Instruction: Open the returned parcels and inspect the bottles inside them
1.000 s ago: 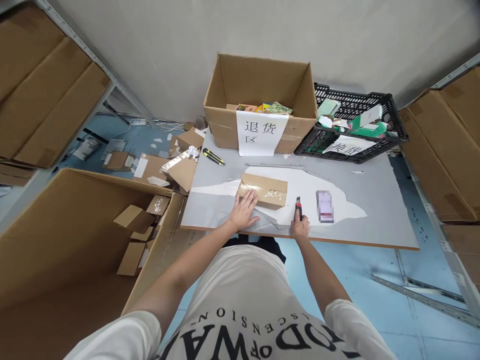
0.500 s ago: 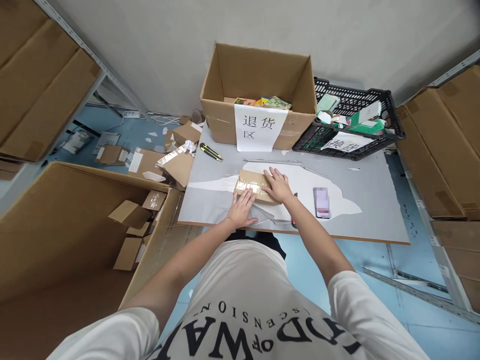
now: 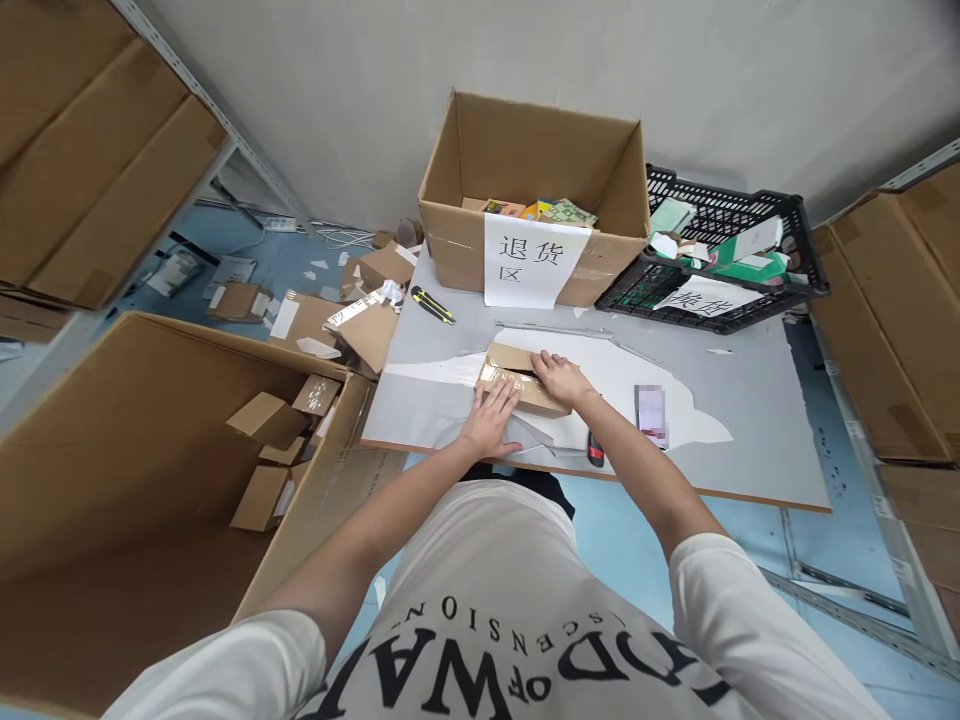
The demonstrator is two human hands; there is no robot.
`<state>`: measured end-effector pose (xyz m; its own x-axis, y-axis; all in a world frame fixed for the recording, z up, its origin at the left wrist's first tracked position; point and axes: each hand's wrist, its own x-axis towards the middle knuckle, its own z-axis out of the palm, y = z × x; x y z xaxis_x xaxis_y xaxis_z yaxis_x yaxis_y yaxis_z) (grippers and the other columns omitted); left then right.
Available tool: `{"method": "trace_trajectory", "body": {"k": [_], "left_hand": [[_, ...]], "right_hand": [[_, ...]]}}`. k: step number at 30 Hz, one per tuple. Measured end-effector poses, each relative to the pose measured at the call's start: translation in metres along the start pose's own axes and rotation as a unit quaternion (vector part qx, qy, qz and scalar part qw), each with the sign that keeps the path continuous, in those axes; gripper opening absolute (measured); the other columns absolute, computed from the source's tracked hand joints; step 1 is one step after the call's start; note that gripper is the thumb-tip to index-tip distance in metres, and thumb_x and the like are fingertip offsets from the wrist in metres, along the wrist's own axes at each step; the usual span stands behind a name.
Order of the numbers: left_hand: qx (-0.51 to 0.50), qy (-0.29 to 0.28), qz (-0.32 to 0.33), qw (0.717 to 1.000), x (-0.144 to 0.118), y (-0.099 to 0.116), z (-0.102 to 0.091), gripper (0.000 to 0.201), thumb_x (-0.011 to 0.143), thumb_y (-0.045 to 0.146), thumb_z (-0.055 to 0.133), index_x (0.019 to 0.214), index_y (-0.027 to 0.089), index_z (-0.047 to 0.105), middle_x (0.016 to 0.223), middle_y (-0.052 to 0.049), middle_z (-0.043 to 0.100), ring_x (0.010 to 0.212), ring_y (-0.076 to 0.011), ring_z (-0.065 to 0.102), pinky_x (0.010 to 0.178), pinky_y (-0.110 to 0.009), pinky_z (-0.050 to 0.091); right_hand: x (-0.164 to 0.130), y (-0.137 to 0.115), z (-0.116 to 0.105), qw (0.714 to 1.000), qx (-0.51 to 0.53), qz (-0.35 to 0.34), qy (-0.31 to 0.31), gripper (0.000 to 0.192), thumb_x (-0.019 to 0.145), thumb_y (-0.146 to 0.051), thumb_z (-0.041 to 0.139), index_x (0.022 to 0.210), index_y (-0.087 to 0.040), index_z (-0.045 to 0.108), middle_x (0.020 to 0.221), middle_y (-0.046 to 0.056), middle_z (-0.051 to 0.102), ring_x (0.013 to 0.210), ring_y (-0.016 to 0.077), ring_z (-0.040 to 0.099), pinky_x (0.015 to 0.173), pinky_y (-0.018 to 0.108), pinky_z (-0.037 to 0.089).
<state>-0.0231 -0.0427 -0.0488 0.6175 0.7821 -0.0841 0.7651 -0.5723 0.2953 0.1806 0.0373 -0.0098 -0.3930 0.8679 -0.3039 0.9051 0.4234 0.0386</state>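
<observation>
A small brown taped parcel (image 3: 513, 361) lies on the grey table (image 3: 750, 440) in front of me. My left hand (image 3: 491, 422) presses flat on its near left end, fingers spread. My right hand (image 3: 559, 378) rests on its top, fingertips at the edge of a flap where a dark gap shows. A red utility knife (image 3: 595, 450) lies on the table by my right forearm, untouched.
A phone (image 3: 651, 413) lies to the right of the parcel. A yellow-black knife (image 3: 433, 305) lies at the far left. At the back stand a labelled open carton (image 3: 465, 240) and a black crate (image 3: 806, 275). A big carton (image 3: 150, 380) with scraps is on the left.
My right hand let go of the red knife, which now lies near the table's front edge, and moved onto the parcel's top. My left hand stayed on the parcel.
</observation>
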Motion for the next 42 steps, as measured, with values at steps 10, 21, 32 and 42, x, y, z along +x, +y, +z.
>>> {"method": "trace_trajectory", "body": {"k": [10,21,32,42], "left_hand": [[-0.003,-0.010,0.003,1.000,0.000,-0.002,0.000,0.107,0.066,0.065,0.062,0.148,0.012,0.020,0.155,-0.017,0.015,0.144,-0.0348,0.006,0.113,-0.056,-0.002],[0.003,-0.021,0.005,1.000,-0.001,-0.002,0.000,0.109,0.066,0.064,0.063,0.149,0.012,0.016,0.155,-0.018,0.014,0.144,-0.0334,0.005,0.113,-0.057,0.003],[-0.039,0.034,0.029,0.998,0.011,-0.040,-0.028,0.072,0.079,0.040,0.061,0.142,0.017,0.034,0.146,-0.014,0.038,0.135,-0.0271,0.034,0.110,-0.042,0.029],[-0.065,-0.054,0.095,0.992,0.059,-0.123,-0.049,0.104,0.060,0.037,0.081,0.145,0.014,0.026,0.151,-0.018,0.028,0.141,-0.0274,0.026,0.111,-0.040,0.029]], "right_hand": [[0.031,0.048,-0.030,0.973,0.132,0.190,-0.012,0.062,0.090,-0.066,0.024,0.097,-0.022,0.066,0.100,0.013,0.070,0.094,0.0254,0.063,0.073,0.030,0.042],[0.057,0.037,0.006,0.921,0.185,0.338,0.053,0.066,0.090,-0.064,0.030,0.120,-0.012,0.057,0.117,0.023,0.058,0.113,0.0347,0.051,0.089,0.048,0.041],[-0.024,-0.001,-0.003,0.972,0.132,-0.068,0.180,0.051,0.092,-0.037,0.042,0.137,-0.013,0.040,0.134,0.018,0.048,0.122,0.0286,0.043,0.103,0.044,0.033],[-0.041,-0.021,-0.001,0.995,0.089,-0.003,0.055,0.024,0.089,-0.017,0.047,0.111,-0.016,0.058,0.100,0.010,0.068,0.099,0.0247,0.060,0.106,0.046,0.029]]}}
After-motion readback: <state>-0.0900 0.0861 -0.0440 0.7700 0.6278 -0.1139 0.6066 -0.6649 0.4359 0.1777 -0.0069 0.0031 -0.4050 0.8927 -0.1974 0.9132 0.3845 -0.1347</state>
